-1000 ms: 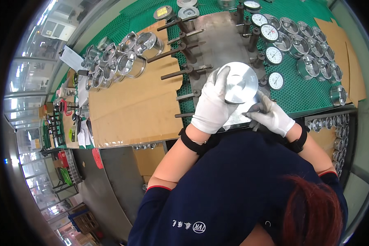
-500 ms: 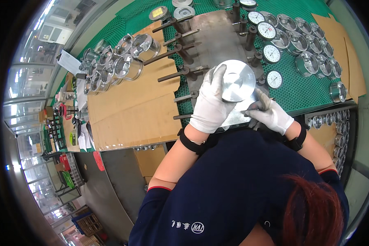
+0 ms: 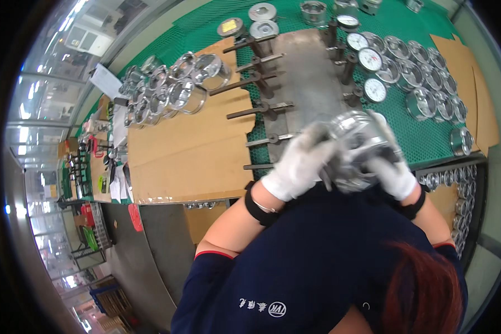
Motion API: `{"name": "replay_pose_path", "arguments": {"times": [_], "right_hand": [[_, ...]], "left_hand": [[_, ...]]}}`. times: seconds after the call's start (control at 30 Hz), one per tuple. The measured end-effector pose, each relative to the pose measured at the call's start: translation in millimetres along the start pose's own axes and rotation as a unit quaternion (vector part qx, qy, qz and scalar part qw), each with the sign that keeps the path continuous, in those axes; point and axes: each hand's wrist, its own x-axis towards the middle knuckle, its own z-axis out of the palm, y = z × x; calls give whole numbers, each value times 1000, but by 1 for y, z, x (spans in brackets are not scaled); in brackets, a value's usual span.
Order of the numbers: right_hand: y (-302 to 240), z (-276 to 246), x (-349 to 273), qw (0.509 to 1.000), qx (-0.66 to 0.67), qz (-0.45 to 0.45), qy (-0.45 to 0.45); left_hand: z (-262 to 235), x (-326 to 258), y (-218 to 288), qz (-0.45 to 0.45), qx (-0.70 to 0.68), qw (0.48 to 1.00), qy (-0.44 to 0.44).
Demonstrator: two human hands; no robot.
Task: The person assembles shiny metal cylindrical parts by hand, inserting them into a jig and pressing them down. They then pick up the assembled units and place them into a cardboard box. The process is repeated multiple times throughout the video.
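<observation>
A shiny metal piston (image 3: 357, 146) is held up between my two hands, above the near end of the steel plate (image 3: 303, 67). Its grooved side and hollow underside show, slightly smeared by motion. My left hand (image 3: 305, 162), in a white glove, grips the piston's left side. On its right side my right hand (image 3: 394, 173), gloved too, has its fingers wrapped round it. Some fingertips are hidden behind the piston. Dial gauges, such as a white-faced one (image 3: 375, 90), stand just beyond my right hand.
Clamp stands with rods (image 3: 267, 111) line the plate's left edge. Several pistons (image 3: 187, 96) stand at the far end of a cardboard sheet (image 3: 189, 156). More pistons (image 3: 422, 103) stand in rows on the green mat (image 3: 428, 136) at right. A rack of pistons (image 3: 461, 192) sits below the bench edge.
The piston has been turned over from its flat round face to its grooved side and hollow. It has come closer to my body, and my right hand has moved up round it.
</observation>
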Motion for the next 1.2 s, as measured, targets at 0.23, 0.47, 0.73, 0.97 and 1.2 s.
{"name": "replay_pose_path", "arguments": {"times": [0.23, 0.47, 0.73, 0.97, 1.2], "right_hand": [[64, -135, -58, 931, -144, -111, 316], [106, -206, -52, 911, -126, 68, 387], [202, -217, 23, 897, 74, 233, 368], [229, -233, 63, 878, 139, 274, 367], [231, -239, 59, 878, 66, 268, 391]], "left_hand": [[-71, 11, 33, 265, 157, 921, 237], [-281, 11, 13, 103, 552, 681, 471], [-312, 93, 31, -136, 618, 645, 428], [-306, 93, 48, -266, 527, 685, 427], [-299, 96, 57, -261, 521, 689, 431]]}}
